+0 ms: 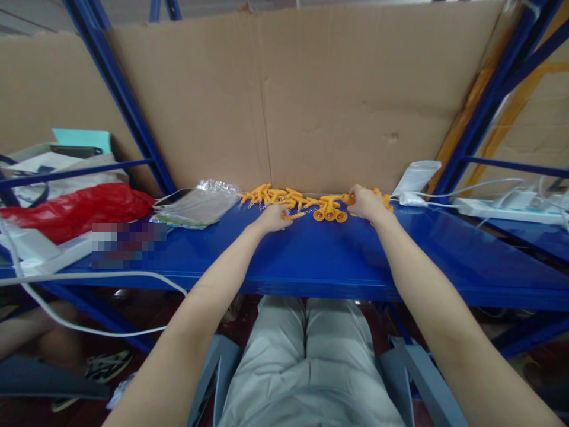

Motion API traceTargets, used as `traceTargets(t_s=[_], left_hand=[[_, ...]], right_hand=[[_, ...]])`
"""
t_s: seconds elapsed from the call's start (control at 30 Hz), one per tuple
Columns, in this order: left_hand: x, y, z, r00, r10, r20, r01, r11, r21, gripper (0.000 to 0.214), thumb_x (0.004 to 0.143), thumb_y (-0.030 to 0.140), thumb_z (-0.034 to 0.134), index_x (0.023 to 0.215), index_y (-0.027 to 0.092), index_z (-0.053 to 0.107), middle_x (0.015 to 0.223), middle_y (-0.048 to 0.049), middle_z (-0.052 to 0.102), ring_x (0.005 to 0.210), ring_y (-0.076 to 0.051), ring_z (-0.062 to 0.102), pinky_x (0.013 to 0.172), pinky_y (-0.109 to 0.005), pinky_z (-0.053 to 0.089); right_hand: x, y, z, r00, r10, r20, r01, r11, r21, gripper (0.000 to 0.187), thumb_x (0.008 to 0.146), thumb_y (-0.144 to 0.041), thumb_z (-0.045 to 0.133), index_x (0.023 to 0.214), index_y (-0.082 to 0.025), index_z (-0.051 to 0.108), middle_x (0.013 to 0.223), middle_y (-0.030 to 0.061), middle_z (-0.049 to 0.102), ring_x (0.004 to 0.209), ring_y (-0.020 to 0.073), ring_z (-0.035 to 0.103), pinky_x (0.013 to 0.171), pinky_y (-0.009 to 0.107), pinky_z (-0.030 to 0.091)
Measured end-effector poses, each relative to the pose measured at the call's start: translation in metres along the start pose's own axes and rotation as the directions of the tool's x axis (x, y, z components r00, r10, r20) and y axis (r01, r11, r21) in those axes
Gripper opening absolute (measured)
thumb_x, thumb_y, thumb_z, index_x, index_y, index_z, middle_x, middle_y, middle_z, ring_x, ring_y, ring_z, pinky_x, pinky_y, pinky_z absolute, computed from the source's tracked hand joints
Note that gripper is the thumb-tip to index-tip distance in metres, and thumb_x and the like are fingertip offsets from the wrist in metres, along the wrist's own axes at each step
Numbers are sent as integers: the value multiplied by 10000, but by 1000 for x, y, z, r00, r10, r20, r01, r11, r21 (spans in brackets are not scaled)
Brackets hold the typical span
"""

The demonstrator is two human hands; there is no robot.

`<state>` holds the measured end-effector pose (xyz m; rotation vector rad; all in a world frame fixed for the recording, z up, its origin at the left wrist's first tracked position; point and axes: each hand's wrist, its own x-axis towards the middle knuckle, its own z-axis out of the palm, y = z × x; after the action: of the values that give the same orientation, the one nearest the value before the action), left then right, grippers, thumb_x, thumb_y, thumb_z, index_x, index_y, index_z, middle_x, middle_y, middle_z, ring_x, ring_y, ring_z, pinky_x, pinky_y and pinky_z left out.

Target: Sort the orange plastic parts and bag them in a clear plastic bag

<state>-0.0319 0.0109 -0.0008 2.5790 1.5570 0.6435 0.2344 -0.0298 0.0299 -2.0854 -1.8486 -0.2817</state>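
A row of yellow corkscrews (258, 194) with T-shaped handles and metal spirals lies along the back of the blue table, against the cardboard. My left hand (272, 218) is closed on a corkscrew (293, 217), whose spiral end points right. Beside it stand several yellow bell-shaped pieces (329, 214), their round openings facing me. My right hand (365, 203) is over the right end of the row, its fingers closed around a yellow piece (348, 199) that they partly hide. More yellow pieces (383, 198) lie behind and right of that hand.
Clear plastic bags (198, 206) lie left of the row. A red bag (84, 207) and a white power strip (66, 252) are farther left. At the right are a white charger (411, 198) with cables and another power strip (511, 209). Blue posts (120, 101) frame the cardboard (329, 95).
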Motion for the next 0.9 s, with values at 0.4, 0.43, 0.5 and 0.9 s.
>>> traceTargets(t_s=[0.4,0.43,0.5,0.9], left_hand=[[4,-6,6,994,67,-82,-70,997,-36,103,706,233,729,662,184,651,702,-26,695,845,-240,674,817,-347,501],[4,-7,6,994,65,-84,-69,997,-45,106,703,231,734,659,184,651,694,-26,693,843,-242,676,818,-350,502],[5,-8,7,994,66,-88,-72,995,-66,112,696,227,745,653,184,650,693,-29,693,852,-245,679,827,-356,502],[4,-7,6,992,91,-90,-94,995,-31,111,709,225,735,660,177,647,717,-34,695,809,-232,669,768,-332,496]], right_hand=[[16,15,21,979,-137,-151,184,910,372,464,709,-179,698,1157,-209,583,1096,101,725,993,261,692,839,372,531],[17,15,20,980,-137,-146,184,901,392,470,708,-168,696,1163,-206,587,1087,98,725,971,251,695,824,364,538],[17,13,19,980,-139,-141,185,892,413,437,721,-164,692,1149,-201,610,1076,96,727,950,241,696,815,358,545],[21,12,23,980,-197,-37,200,936,290,169,788,-283,706,936,-202,706,1000,98,750,927,260,682,817,383,521]])
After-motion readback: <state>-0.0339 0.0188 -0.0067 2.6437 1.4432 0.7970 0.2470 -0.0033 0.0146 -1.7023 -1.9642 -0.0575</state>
